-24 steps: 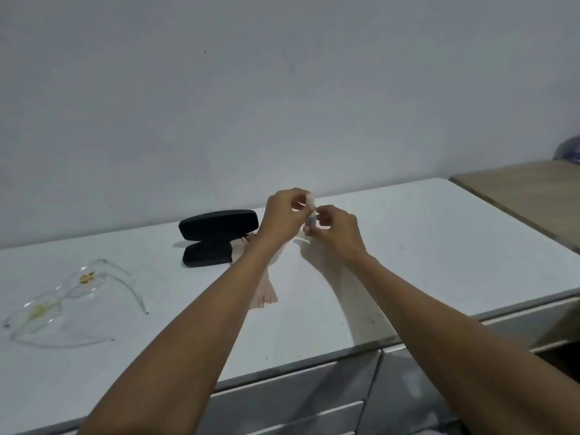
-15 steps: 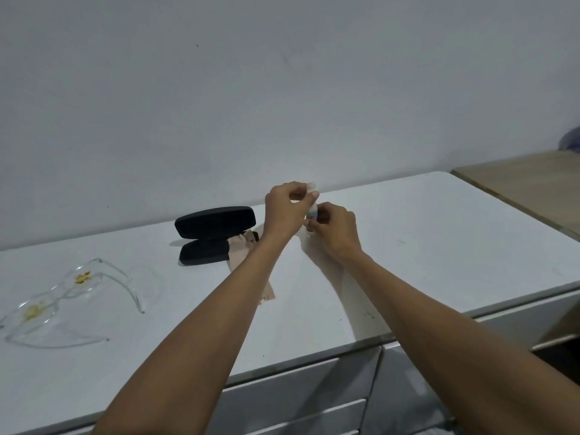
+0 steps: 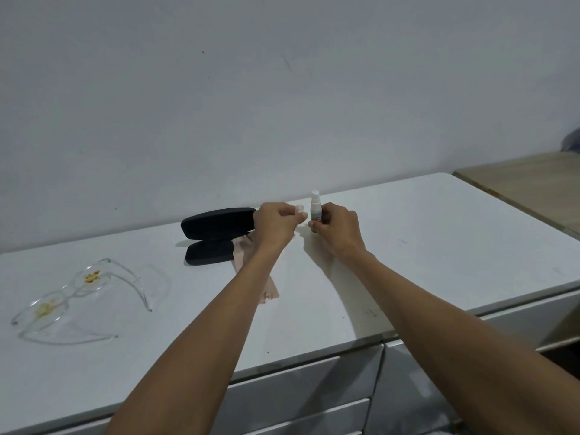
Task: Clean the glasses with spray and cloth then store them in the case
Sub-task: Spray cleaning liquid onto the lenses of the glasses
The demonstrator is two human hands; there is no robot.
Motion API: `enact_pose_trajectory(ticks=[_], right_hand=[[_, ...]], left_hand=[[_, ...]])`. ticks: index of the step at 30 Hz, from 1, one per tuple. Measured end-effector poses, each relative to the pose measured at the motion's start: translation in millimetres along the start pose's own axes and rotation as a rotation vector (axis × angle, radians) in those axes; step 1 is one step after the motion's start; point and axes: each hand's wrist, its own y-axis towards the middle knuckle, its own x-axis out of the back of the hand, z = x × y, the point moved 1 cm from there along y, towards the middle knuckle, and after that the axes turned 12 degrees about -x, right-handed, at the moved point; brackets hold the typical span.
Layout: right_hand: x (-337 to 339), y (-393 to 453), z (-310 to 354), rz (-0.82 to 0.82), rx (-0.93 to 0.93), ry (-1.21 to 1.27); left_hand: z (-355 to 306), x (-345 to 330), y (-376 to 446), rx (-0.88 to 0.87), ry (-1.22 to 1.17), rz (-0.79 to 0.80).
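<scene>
A small white spray bottle [image 3: 315, 208] stands upright near the back of the white counter [image 3: 423, 246], its nozzle uncovered. My right hand [image 3: 337, 230] grips its lower body. My left hand [image 3: 276, 222] is just left of it, pinching a small clear cap [image 3: 299, 209]. A black glasses case [image 3: 216, 235] lies open to the left of my hands. A pink cloth [image 3: 251, 265] lies beside the case, partly hidden under my left forearm. Clear glasses [image 3: 72, 296] with yellow smears on the lenses lie at the far left.
The counter has grey drawers [image 3: 314, 390] along its front edge. A wooden surface [image 3: 533, 180] adjoins the counter on the right. A plain wall [image 3: 282, 105] rises directly behind.
My hands have pulled apart. The cap has come off in my left hand, and the bottle's white nozzle now shows above my right hand.
</scene>
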Motion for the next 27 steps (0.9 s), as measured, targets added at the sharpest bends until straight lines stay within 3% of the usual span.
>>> enact_pose_trajectory(ticks=[4,13,20,22,27], right_hand=[[3.4,0.2,-1.5,-0.002,-0.002,-0.015],[10.4,-1.5,-3.5,-0.013,-0.024,-0.022],[13.7,-7.7,0.6,-0.055,-0.011,-0.007],[17.4,-14.3,9.8,-0.093,0.044,0.024],[24.0,-31.9,47.9,-0.151,0.206,0.070]], left_hand=[[16.4,-7.8,-9.0,0.079,-0.026,0.067],[23.1,-22.3,-20.7,0.012,0.327,0.134],[9.7,-18.3,-23.1,0.041,0.316,0.205],[4.0,-12.3,-23.3,0.010,0.270,0.190],[-10.4,27.8,-24.5,-0.123,0.185,-0.023]])
